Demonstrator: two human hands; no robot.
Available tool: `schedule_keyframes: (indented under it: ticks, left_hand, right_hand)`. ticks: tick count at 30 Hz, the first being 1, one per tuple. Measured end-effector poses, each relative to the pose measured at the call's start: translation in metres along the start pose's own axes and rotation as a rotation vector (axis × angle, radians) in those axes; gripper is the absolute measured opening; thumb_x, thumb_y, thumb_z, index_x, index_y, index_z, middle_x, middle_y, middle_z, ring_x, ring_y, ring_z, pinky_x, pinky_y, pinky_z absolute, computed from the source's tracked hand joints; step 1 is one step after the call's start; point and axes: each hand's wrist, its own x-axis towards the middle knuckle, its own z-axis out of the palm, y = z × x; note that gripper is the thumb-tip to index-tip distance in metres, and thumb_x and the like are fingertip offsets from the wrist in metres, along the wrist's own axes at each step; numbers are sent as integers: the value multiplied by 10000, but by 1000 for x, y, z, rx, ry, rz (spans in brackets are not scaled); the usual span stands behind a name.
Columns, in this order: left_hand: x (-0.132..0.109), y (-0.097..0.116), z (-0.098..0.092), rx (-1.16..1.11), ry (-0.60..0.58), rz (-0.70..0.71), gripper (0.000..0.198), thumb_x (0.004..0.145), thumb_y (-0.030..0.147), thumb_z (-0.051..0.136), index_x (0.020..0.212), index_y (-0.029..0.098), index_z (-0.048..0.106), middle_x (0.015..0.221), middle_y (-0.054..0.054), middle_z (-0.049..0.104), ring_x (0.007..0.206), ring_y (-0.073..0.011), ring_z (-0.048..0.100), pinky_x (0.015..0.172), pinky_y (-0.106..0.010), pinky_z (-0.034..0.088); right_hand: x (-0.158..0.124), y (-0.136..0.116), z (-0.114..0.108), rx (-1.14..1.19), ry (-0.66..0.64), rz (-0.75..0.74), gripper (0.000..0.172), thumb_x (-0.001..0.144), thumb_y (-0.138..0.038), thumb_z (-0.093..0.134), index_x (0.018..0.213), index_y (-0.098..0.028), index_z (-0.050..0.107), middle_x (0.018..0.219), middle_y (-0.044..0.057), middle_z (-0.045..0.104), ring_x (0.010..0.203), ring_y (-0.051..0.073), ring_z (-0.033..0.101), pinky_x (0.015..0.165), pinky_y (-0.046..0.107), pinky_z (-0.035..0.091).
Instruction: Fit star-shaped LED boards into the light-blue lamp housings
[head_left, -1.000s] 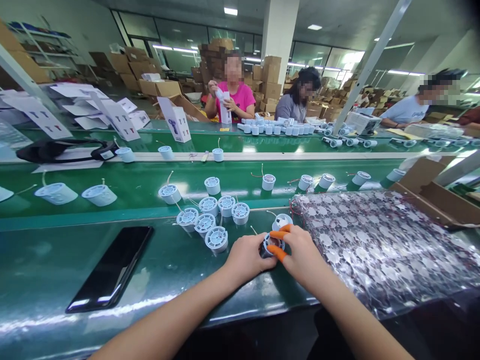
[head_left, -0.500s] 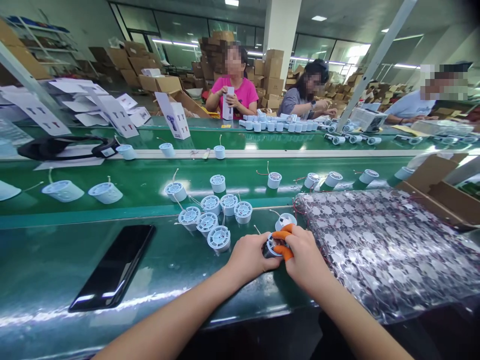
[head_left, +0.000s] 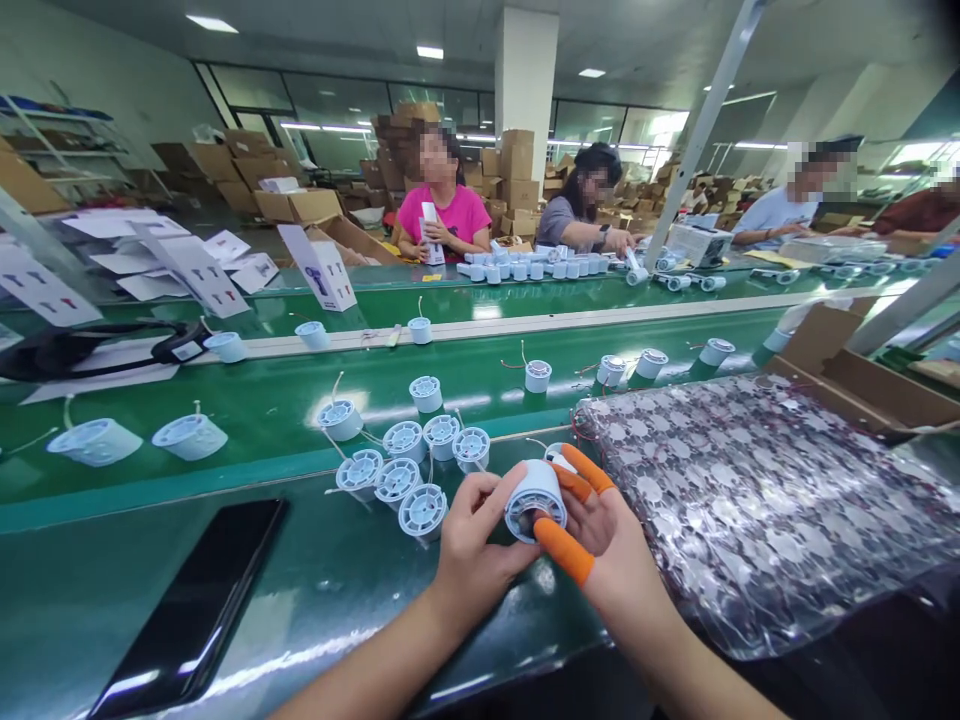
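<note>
My left hand (head_left: 474, 535) is closed round the side of a light blue round plastic housing (head_left: 536, 482), whose open, ribbed end tilts toward me. On my right hand (head_left: 611, 535), orange finger cots cover the thumb and two fingers. Its thumb presses at the housing's open end while the fingers reach behind it. What lies inside the housing is partly hidden by the thumb. Just behind the right fingers is another housing (head_left: 556, 452), mostly covered. Several similar housings with thin wires stand in a cluster left of my hands, the nearest ribbed housing (head_left: 423, 511) among them.
A black phone (head_left: 196, 605) lies at left. To the right is a plastic-wrapped tray of parts (head_left: 757, 500), with a cardboard box (head_left: 862, 385) behind. More housings stand along the green belt (head_left: 262, 400). Co-workers sit across, one holding a white box (head_left: 431, 235).
The housing in my hands has been raised and tipped so its open end faces me. My right thumb has shifted to that end. My view has tilted up slightly.
</note>
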Motion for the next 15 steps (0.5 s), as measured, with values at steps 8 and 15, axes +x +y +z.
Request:
schedule_keyframes:
  ticks: [8, 15]
  left_hand:
    - [7, 9, 3, -452, -217, -238, 714, 878, 535, 676, 1485, 256, 424, 1434, -153, 461, 1298, -325, 531, 1066, -463, 495]
    - [0, -4, -3, 15, -235, -95, 553, 928, 368, 567, 1465, 322, 442, 1442, -95, 544, 1310, -351, 541, 1100, -556, 455]
  right_hand:
    - [-1, -3, -18, -400, -142, -245, 670, 856, -142, 658, 1477, -290, 454, 1509, 79, 505, 1400, 289, 471, 1202, 520, 339]
    - [3, -2, 4, -285, -49, -85, 782, 739, -92, 685, 1461, -283, 453, 1440, 74, 538, 1326, 262, 533, 1177, 474, 372]
